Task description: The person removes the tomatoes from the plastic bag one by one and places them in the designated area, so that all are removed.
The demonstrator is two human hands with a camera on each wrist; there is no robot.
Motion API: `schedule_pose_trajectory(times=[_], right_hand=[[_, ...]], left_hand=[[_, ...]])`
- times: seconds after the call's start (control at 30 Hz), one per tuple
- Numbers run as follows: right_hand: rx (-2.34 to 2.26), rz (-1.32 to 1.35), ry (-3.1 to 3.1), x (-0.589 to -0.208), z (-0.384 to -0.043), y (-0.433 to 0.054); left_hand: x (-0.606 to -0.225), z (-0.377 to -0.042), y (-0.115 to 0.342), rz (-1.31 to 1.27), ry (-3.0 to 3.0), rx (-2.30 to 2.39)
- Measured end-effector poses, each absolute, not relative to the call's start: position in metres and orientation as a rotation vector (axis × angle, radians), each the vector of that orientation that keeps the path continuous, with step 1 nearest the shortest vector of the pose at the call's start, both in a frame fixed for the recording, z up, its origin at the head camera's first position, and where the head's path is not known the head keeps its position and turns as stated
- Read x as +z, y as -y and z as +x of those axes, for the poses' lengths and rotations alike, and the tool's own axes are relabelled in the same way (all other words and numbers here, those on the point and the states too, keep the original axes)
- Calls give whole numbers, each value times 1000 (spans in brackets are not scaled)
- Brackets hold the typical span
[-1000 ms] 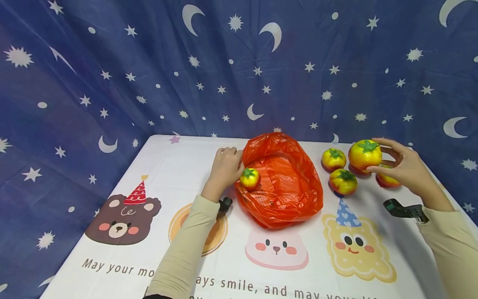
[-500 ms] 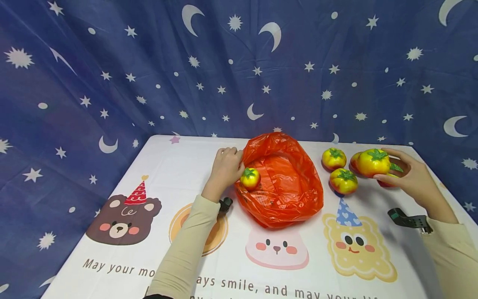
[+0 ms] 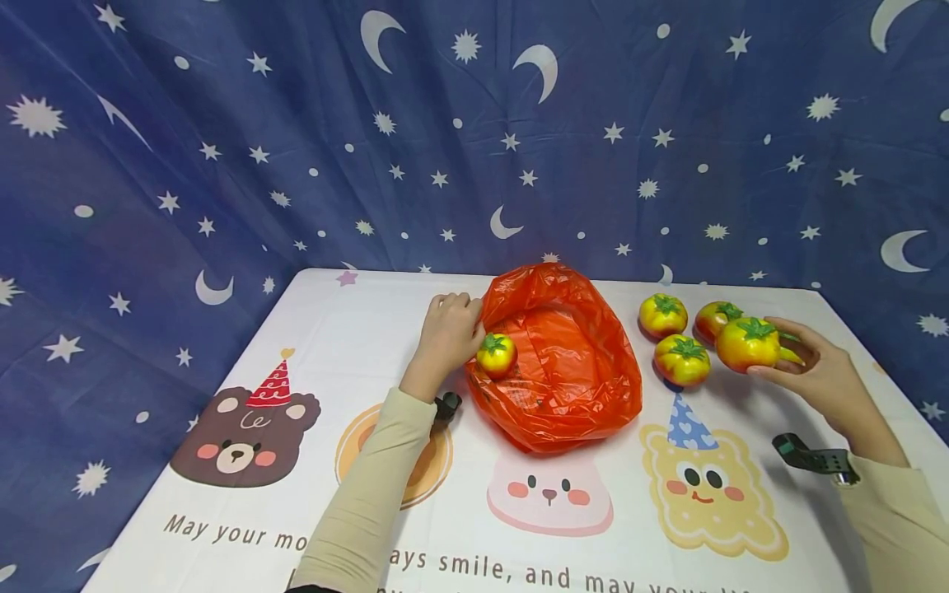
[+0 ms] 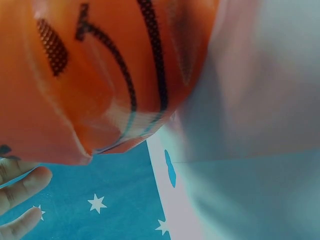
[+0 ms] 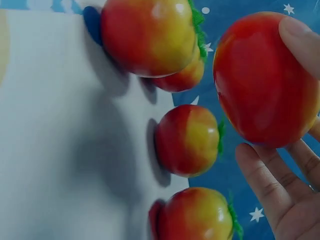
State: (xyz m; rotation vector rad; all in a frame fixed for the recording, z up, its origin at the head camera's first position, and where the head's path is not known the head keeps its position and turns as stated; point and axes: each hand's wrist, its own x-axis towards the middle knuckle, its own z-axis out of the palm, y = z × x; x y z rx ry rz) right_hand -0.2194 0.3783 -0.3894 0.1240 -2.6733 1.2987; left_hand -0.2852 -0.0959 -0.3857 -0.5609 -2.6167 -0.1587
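Note:
My left hand (image 3: 446, 331) pinches the left rim of a red plastic bag (image 3: 571, 354), which stands open on the table. Just inside that rim lies a small yellow-red tomato (image 3: 497, 354) with a green leafy top. In the left wrist view the bag (image 4: 85, 75) hangs over my fingers (image 4: 27, 190). On the right, my right hand (image 3: 819, 371) grips a tomato (image 3: 745, 344) between thumb and fingers, above the others. The right wrist view shows the held tomato's (image 5: 265, 80) red underside. One more tomato is mostly hidden behind this hand.
Left of the held one, tomatoes stand on the table: one at the back (image 3: 662, 316), one nearer (image 3: 681, 360), and one partly covered (image 3: 713, 321). A printed white cloth (image 3: 415, 543) covers the table. A blue star-patterned curtain (image 3: 415, 123) hangs behind.
The right hand has lowered the held tomato and brought it slightly right and nearer, uncovering more of the tomato behind. My left hand and the bag have stayed put.

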Motion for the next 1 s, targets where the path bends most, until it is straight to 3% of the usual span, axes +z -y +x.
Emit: schedule_pose_trajectory(times=[0.57, 1.0], right_hand=[[1200, 47, 2739, -425, -220, -394], [1195, -14, 2822, -425, -213, -385]], left_hand=[[-385, -284, 96, -552, 2628, -166], [-386, -284, 96, -561, 2600, -157]])
